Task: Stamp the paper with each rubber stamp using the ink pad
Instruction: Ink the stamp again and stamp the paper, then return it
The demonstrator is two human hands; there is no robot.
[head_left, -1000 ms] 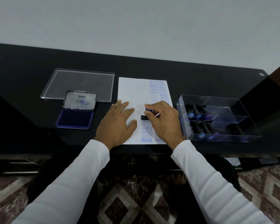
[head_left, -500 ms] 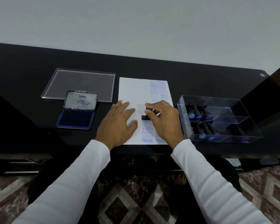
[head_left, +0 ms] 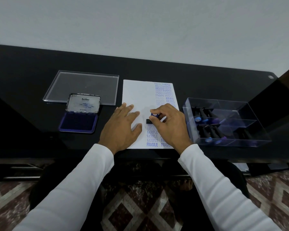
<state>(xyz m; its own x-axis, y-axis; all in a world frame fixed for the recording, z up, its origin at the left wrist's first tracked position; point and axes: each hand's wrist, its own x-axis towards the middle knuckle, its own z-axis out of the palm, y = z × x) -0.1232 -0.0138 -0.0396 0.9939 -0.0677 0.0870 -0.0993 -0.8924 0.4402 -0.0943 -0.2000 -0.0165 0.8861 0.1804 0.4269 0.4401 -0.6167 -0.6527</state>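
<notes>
Fingers of the right hand (head_left: pixel 169 125) pinch a rubber stamp (head_left: pixel 153 117) standing on the paper (head_left: pixel 138 95) mid-sheet; left hand (head_left: pixel 122 126) lies flat, spread, on the sheet's left part; ink pad (head_left: pixel 78 122) open, left.

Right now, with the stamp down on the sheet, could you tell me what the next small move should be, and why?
Probably lift the rubber stamp straight up. The right hand pinches it with its base on the paper, and the left hand lies flat on the sheet, so it should not drag or smear.
</notes>
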